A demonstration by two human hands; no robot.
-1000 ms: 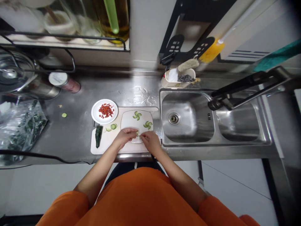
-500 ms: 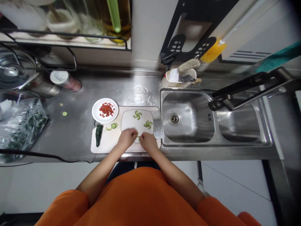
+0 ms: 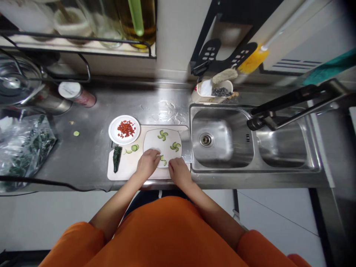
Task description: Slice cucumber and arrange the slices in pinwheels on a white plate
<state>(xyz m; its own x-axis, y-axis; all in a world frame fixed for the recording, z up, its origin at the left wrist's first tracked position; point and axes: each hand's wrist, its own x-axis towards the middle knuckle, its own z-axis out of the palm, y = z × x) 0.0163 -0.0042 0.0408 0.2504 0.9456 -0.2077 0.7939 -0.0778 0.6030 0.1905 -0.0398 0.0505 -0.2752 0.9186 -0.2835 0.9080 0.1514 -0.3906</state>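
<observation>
A white square plate (image 3: 150, 139) with a dark rim line lies on a pale cutting board (image 3: 128, 173). On it sit two pinwheels of cucumber slices, one at the top (image 3: 162, 135) and one at the right (image 3: 175, 147), and a few cucumber pieces (image 3: 163, 160) between my hands. My left hand (image 3: 148, 163) is closed over the plate's lower left edge, fingertips pinched; what they hold is hidden. At the lower right edge, my right hand (image 3: 179, 172) has its fingers curled together, their contents too small to make out. A broad knife blade (image 3: 187, 148) shows beside the plate.
A white dish (image 3: 114, 135) of red berries overlaps the board's corner. A cucumber piece (image 3: 117, 159) and loose slices (image 3: 134, 148) lie on the board. The double sink (image 3: 222, 170) is at right, a plastic bag of greens (image 3: 30, 148) at left.
My hands have moved apart, the left slightly up and left, the right slightly right. Cucumber pieces low on the plate now show more fully between them.
</observation>
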